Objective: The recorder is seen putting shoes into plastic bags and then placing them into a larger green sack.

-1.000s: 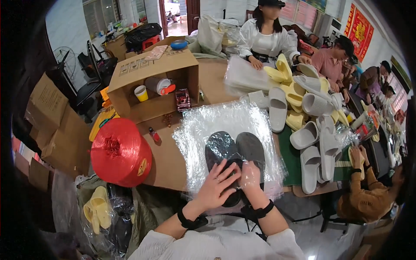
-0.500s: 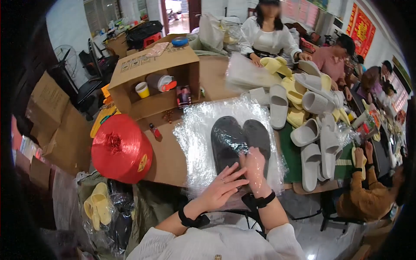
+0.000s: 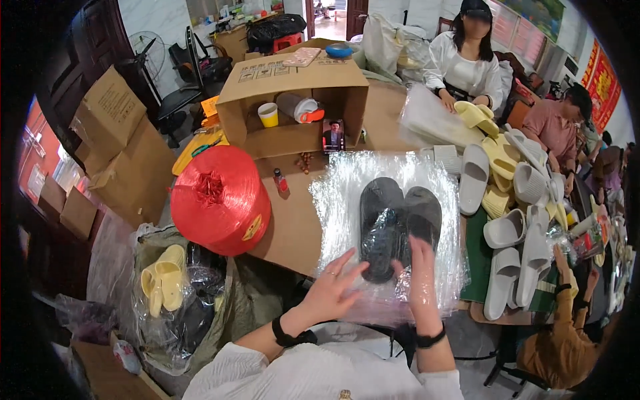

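Table (image 3: 293,227): a brown worktop crowded with goods; the person stands at its near edge, with other people seated along the far and right sides.
Cardboard box (image 3: 293,100): lies on its side beyond the work, its open face toward the person, with a yellow cup and a bottle inside.
Red twine spool (image 3: 220,199): a big roll at the table's left corner, well to the left of the hands.
Pale slippers (image 3: 513,220): white and yellow pairs spread to the right of the plastic, apart from it.
Clear plastic bag (image 3: 393,187): crinkled sheeting spread flat in front of the person, wrapping the dark pair.
Black slippers (image 3: 393,223): two side by side inside the plastic, long axis running away from the person, heels nearest the hands.
Left hand (image 3: 333,287): fingers spread wide and flat, pressing the plastic just left of the near heel; it grips nothing that I can see.
Right hand (image 3: 421,277): laid flat along the right slipper's heel end, fingers pointing away, palm resting on the film.
Nearer hand: the right one lies on the pair itself; the left sits just off its corner.
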A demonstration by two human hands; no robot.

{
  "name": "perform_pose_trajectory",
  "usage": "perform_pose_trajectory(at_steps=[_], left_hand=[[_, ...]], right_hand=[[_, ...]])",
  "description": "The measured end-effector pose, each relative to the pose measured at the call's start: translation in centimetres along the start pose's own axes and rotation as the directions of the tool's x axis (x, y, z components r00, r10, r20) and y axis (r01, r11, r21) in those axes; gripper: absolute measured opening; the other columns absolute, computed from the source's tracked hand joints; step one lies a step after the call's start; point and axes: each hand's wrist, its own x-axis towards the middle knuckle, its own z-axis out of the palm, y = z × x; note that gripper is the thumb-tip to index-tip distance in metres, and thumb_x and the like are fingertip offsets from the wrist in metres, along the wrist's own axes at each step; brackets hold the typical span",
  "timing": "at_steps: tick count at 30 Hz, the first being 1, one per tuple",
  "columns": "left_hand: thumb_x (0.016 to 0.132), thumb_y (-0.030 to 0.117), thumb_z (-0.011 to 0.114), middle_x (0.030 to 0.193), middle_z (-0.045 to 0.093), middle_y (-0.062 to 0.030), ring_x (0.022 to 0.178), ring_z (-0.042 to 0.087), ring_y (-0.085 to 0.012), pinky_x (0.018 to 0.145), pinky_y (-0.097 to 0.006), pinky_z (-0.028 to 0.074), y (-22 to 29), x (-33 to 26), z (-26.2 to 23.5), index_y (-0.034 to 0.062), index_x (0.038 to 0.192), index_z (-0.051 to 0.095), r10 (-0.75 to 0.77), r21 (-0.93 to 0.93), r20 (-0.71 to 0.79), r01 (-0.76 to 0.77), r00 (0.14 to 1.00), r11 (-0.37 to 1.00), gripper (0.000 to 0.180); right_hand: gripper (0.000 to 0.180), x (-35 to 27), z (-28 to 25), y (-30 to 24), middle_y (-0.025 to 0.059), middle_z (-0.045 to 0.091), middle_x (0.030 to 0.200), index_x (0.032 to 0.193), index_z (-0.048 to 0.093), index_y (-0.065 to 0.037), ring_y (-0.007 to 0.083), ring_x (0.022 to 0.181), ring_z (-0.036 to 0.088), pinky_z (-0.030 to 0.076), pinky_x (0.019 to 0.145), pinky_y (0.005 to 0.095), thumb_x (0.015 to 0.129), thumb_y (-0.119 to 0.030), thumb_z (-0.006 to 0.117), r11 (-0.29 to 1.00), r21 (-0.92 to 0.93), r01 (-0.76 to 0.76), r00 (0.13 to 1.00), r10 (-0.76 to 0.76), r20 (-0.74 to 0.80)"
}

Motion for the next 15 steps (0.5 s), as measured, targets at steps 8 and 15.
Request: perform_pose_trajectory(at_steps=[8,15], left_hand=[[0.086,0.016,0.064,0.076,0.061,-0.0077,0.065,0.059,-0.0133,0.064,-0.027,0.049,-1.3,-2.6,-0.6,0.0157,0.142,0.038,-0.55,-0.317,0.1,0.55,0.829,0.772,0.062],[0.088,0.005,0.059,0.073,0.056,0.0029,0.063,0.047,-0.0027,0.059,-0.019,0.04,-2.8,-2.4,0.1,0.01,0.13,0.055,-0.559,-0.6,0.01,0.452,0.829,0.66,0.042]], right_hand=[[0.017,-12.1,-10.7,-0.1,0.0075,0.064,0.081,0.094,0.065,0.001,0.0198,0.079,0.062,0.049,0.072,0.0272,0.079,-0.007,0.067,0.576,0.505,-0.643,0.73,0.263,0.631],[0.031,-12.0,-8.7,2.2,0.0075,0.06,0.104,0.107,0.062,-0.002,0.0135,0.071,0.054,0.045,0.058,0.0261,0.077,0.002,0.062,0.888,0.132,-0.441,0.879,0.457,-0.137]])
